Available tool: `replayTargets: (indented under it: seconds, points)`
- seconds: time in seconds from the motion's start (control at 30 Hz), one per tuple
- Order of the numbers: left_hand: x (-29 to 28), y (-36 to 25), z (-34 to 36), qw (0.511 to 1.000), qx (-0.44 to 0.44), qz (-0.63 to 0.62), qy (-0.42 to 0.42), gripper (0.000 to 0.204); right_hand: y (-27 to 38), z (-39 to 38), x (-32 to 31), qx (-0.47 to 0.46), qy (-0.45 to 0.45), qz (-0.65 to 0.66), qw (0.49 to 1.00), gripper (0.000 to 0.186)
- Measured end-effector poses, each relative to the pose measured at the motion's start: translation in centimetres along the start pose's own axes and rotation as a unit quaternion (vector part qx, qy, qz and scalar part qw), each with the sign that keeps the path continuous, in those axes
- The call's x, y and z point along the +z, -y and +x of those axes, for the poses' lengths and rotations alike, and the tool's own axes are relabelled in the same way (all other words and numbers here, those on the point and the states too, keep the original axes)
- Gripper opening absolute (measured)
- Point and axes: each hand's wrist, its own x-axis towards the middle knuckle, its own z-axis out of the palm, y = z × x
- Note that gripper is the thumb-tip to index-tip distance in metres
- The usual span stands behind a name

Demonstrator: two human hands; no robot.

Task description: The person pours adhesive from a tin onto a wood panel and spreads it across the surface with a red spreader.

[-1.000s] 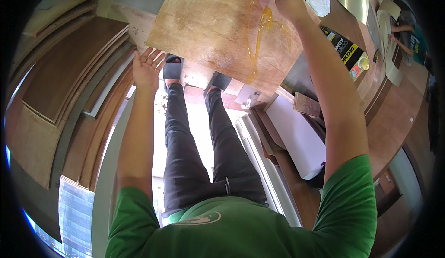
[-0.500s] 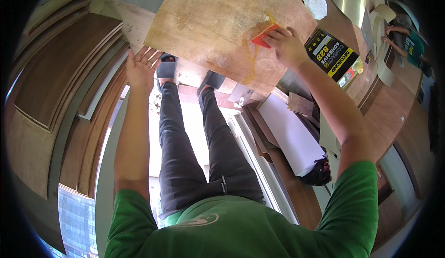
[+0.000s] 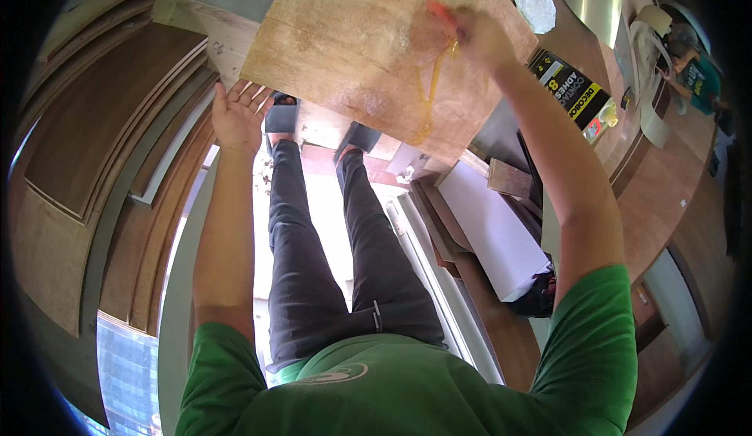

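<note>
A wooden board [image 3: 329, 52] lies in front of me, with yellow streaks of adhesive [image 3: 427, 91] and a wet sheen on its right half. Over its far right part, my right hand [image 3: 484, 38] grips an orange-red spreader [image 3: 443, 14]; motion smears both. The spreader's edge is at the board, though I cannot tell how firmly it presses. My left hand [image 3: 239, 115] is palm up beside the board's near left corner, fingers apart and holding nothing. Whether its fingertips touch the board's edge is unclear.
A black and yellow adhesive can [image 3: 570, 87] stands right of the board, partly behind my forearm. Beyond it are a crumpled white round piece [image 3: 535, 3] and curled strips [image 3: 652, 115]. Stacked panels [image 3: 117, 123] lean at left. Another person [image 3: 693, 75] works at far right.
My right hand has moved the spreader away from me, toward the board's far side. The yellow adhesive there is smeared differently. My left hand has hardly moved.
</note>
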Motion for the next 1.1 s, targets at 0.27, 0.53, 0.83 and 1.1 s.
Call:
replayTargets:
  seconds: [0.27, 0.53, 0.83, 1.1]
  points:
    - [-0.5, 0.1, 0.0, 1.0, 0.001, -0.002, 0.009, 0.082, -1.5, 0.2, -4.2, 0.171, -0.003, 0.099, 0.98, 0.03]
    - [-0.3, 0.7, -0.2, 1.0, -0.004, -0.015, 0.004, 0.079, 1.6, -5.0, 0.6, 0.113, 0.102, 0.046, 0.987, 0.032]
    - [-0.3, 0.9, -0.1, 1.0, 0.002, 0.0, 0.01, 0.077, 0.5, 0.5, -1.6, 0.106, -0.038, 0.124, 0.986, 0.03]
    - [-0.3, 1.0, -0.3, 1.0, 0.001, 0.005, -0.001, 0.075, 3.1, 4.0, -2.2, 0.106, 0.029, 0.231, 0.967, 0.028]
